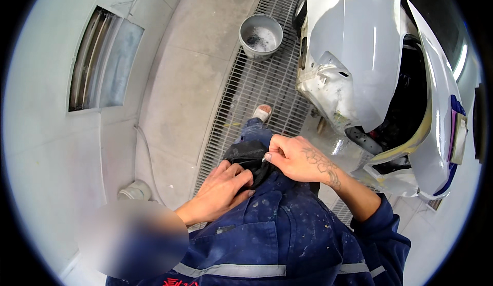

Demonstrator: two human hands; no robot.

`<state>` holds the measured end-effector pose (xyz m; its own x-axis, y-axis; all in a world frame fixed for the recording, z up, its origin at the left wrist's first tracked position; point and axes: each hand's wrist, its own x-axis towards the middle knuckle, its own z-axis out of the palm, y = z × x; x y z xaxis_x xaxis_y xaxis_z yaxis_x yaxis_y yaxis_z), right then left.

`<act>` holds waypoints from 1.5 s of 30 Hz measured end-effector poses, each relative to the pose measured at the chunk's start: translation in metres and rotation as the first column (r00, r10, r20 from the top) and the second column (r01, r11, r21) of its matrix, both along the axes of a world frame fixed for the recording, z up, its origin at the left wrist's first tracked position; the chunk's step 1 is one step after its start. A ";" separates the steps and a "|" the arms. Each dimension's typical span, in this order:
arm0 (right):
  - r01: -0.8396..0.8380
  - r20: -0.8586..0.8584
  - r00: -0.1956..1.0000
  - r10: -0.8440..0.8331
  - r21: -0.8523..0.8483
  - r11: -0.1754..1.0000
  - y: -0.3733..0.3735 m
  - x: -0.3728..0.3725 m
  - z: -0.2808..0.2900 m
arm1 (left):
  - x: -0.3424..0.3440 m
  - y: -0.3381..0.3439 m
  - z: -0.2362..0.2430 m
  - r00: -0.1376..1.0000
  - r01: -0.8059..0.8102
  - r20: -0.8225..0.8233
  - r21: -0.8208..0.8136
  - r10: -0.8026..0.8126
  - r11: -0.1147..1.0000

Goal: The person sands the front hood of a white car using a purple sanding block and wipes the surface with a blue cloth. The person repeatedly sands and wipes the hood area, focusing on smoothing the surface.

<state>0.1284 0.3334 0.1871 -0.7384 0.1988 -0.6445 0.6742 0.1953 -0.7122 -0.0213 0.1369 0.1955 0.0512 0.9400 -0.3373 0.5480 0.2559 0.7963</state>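
From far left: a framed opening in a pale wall, then a small pale bucket beside a thin hose, both at the wall-side edge of the floor. Curls the left hand over the left side of a black pouch, fingers bent and partly closed on it, in front of paint-flecked navy overalls. Beyond, a grey bucket with white foam inside, on the left edge of the floor grating, above a white-shod foot. Pinches the pouch's right side with the right hand, thumb against forefinger, other fingers folded; cannot tell exactly what lies under the fingertips. At right, a grey-and-white car body with a dark cavity, and a pale block near the outer edge of its right-hand panel.
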 end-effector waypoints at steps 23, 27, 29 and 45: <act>-0.155 -0.002 0.987 0.160 0.229 0.961 -0.027 -0.048 -0.009 | -0.062 0.068 -0.137 0.677 0.386 0.729 -0.465 0.098 0.797; -0.443 0.011 0.869 0.494 0.460 0.769 -0.066 -0.083 -0.008 | -0.048 0.097 -0.143 0.493 0.522 0.870 -0.286 -0.011 0.804; -0.577 0.118 0.771 0.626 0.544 0.609 -0.089 -0.101 -0.012 | -0.044 0.105 -0.145 0.481 0.562 0.872 -0.230 -0.087 0.794; 0.400 -0.103 0.906 -0.410 -0.105 0.911 -0.031 0.100 -0.005 | -0.050 -0.008 -0.088 0.732 0.057 0.642 -0.393 0.229 0.918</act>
<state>0.2285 0.3020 0.1819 -0.6776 0.4490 -0.5825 0.5921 -0.1368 -0.7942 -0.0713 0.1290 0.1077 0.3204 0.7649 -0.5588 -0.1250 0.6189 0.7755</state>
